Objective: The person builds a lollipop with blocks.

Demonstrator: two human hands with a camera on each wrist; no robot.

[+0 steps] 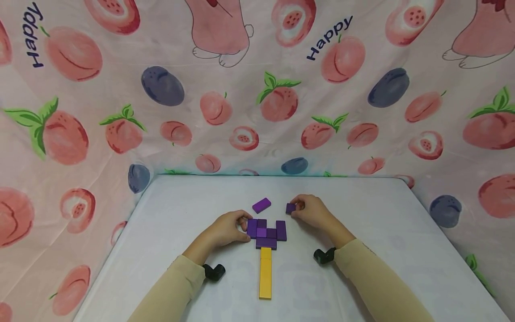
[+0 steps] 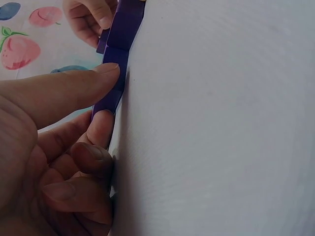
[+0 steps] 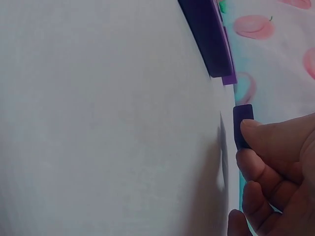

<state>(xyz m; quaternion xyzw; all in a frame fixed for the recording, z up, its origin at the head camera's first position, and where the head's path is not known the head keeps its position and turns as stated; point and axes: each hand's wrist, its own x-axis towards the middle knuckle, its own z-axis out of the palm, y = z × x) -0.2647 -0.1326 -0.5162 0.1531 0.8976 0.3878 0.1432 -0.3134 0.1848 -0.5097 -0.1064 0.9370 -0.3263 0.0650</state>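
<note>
Between thumb and fingers, my right hand point(image 1: 311, 210) pinches a small dark purple block point(image 1: 290, 208); in the right wrist view this block point(image 3: 243, 125) is held just off the white surface. My left hand point(image 1: 226, 228) has its thumb and curled fingers on the leftmost upright purple block point(image 1: 251, 228). That block stands against a group of small purple blocks point(image 1: 261, 232). To the group's right is another upright purple block point(image 1: 281, 230), with a horizontal purple block point(image 1: 266, 243) beneath. In the left wrist view my thumb point(image 2: 93, 81) presses a purple block's side.
A column of yellow blocks point(image 1: 265, 275) runs from the horizontal purple block toward me. One loose purple block point(image 1: 262, 205) lies tilted behind the group. The white table point(image 1: 193, 192) ends at a fruit-printed cloth point(image 1: 233, 80) at the back. Black devices point(image 1: 214, 272) are worn at both wrists.
</note>
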